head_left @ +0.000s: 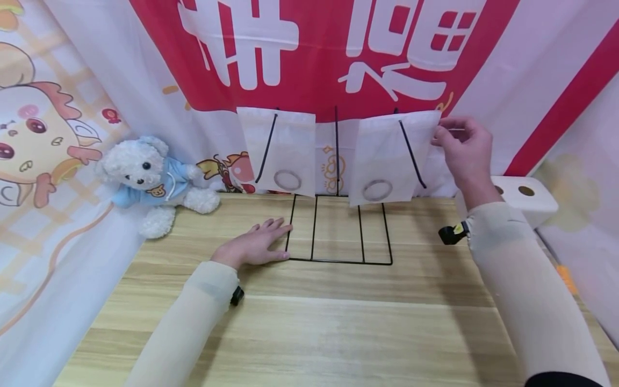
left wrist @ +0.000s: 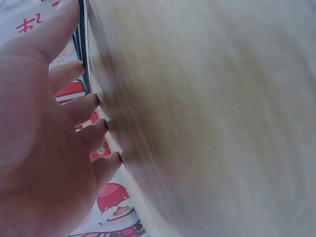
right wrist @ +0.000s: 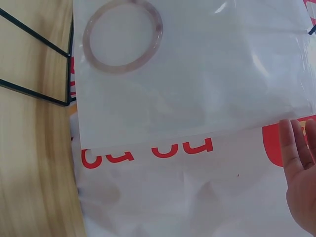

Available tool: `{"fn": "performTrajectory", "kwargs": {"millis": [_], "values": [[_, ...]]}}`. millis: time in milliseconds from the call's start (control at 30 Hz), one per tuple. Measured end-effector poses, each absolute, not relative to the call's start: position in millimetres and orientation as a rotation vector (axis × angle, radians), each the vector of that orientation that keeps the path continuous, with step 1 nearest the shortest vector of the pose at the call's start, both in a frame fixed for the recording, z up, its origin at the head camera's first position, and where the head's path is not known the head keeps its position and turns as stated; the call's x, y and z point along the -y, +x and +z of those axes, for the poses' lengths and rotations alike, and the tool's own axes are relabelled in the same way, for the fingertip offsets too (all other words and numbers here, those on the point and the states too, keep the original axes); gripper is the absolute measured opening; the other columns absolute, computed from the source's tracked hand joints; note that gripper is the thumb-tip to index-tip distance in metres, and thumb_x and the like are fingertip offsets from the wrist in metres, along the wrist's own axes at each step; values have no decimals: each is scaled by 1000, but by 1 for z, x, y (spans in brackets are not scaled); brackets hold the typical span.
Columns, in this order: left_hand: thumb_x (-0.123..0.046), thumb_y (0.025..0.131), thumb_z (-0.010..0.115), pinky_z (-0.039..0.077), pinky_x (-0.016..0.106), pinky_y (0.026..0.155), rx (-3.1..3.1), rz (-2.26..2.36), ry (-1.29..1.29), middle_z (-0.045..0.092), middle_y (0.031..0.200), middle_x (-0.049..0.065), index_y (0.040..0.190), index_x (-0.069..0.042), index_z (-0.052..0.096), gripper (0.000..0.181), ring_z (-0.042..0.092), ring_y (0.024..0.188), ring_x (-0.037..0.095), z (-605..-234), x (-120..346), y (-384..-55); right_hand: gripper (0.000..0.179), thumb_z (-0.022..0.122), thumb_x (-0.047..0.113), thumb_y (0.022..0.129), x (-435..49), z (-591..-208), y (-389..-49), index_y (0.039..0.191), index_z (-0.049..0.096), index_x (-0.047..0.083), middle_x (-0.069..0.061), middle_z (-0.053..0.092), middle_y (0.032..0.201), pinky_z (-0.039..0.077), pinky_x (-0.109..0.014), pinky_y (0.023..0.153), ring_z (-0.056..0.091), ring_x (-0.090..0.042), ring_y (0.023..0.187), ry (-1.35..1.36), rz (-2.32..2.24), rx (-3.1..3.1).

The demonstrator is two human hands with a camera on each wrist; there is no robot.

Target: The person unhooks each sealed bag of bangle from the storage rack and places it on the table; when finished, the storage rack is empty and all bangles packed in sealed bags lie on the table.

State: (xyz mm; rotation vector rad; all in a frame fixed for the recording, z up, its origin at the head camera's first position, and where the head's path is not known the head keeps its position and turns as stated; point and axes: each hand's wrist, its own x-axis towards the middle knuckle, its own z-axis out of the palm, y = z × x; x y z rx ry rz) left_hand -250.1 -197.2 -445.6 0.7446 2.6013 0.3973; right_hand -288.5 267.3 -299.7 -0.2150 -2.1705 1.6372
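A black wire display rack (head_left: 337, 261) stands on the table, its base lying flat and its hooks rising at the back. A translucent white bag (head_left: 295, 142) with a round bangle (head_left: 287, 180) in it hangs on the left hook. On the right hook hangs a similar bag (head_left: 382, 153), slightly tilted, with a pinkish bangle (right wrist: 159, 30) near its bottom. My right hand (head_left: 466, 153) pinches this bag's right edge near the top corner, fingertips right at the edge in the right wrist view. My left hand (head_left: 256, 244) rests with spread fingers against the left side of the rack's base.
A white plush bear (head_left: 140, 166) in a blue hoodie sits at the back left. Behind my right wrist stands a white box (head_left: 532, 201) with round holes. A printed cloth (head_left: 309, 59) hangs behind the wooden table (head_left: 329, 333).
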Motion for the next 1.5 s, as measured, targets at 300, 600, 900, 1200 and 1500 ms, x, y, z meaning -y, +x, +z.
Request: {"fn": "performTrajectory", "kwargs": {"millis": [300, 600, 900, 1200, 1500], "values": [[-56, 107, 61, 6, 67, 136, -2603, 411, 751, 9, 183, 17, 174, -20, 22, 86, 6, 169, 45, -446, 199, -251, 39, 76, 43, 100, -266, -304, -285, 135, 72, 25, 10, 69, 127, 60, -22, 104, 67, -8, 112, -181, 1623, 2155], [-56, 107, 61, 5, 66, 136, -2596, 418, 747, 8, 183, 16, 174, -20, 22, 86, 5, 169, 45, -445, 198, -251, 39, 78, 42, 100, -267, -307, -282, 133, 72, 23, 9, 70, 124, 59, -20, 103, 68, -9, 110, -143, 1656, 2116], [-55, 107, 61, 4, 66, 137, -2591, 418, 741, 7, 183, 15, 174, -20, 21, 85, 4, 169, 44, -447, 198, -251, 39, 80, 39, 98, -268, -308, -281, 132, 72, 21, 8, 70, 124, 60, -18, 99, 67, -10, 109, -108, 1685, 2078], [-55, 107, 61, 5, 65, 137, -2592, 413, 737, 7, 183, 14, 174, -20, 21, 86, 4, 169, 43, -447, 197, -251, 43, 84, 39, 95, -271, -310, -278, 131, 73, 19, 6, 72, 123, 59, -14, 94, 68, -11, 108, -78, 1758, 2029], [-55, 106, 62, 4, 64, 137, -2588, 430, 735, 7, 183, 15, 174, -21, 22, 86, 3, 169, 43, -446, 198, -251, 36, 81, 37, 98, -272, -309, -276, 128, 74, 18, 8, 73, 118, 59, -15, 94, 69, -11, 107, -53, 1726, 2072]]}}
